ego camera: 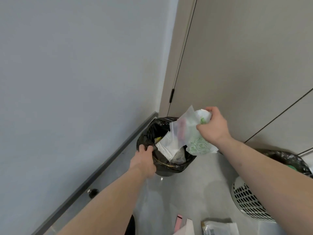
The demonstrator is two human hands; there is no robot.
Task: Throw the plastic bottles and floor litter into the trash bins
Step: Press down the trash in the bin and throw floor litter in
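Note:
A small bin lined with a black bag (169, 168) stands on the floor in the corner by the wall and door. My left hand (144, 160) grips the bag's near-left rim. My right hand (213, 126) holds a bunch of plastic bags and wrappers (188, 133), clear and white with green print, just above the bin's right side. White and clear litter (171, 150) lies inside the bin. No plastic bottle is visible.
A white perforated bin with a black liner (250, 202) stands at the right, partly behind my right arm. Loose litter lies on the grey floor at the bottom: a pink strip (178, 223), white paper (186, 229), a clear packet (220, 228). A door stopper (92, 192) sits by the skirting.

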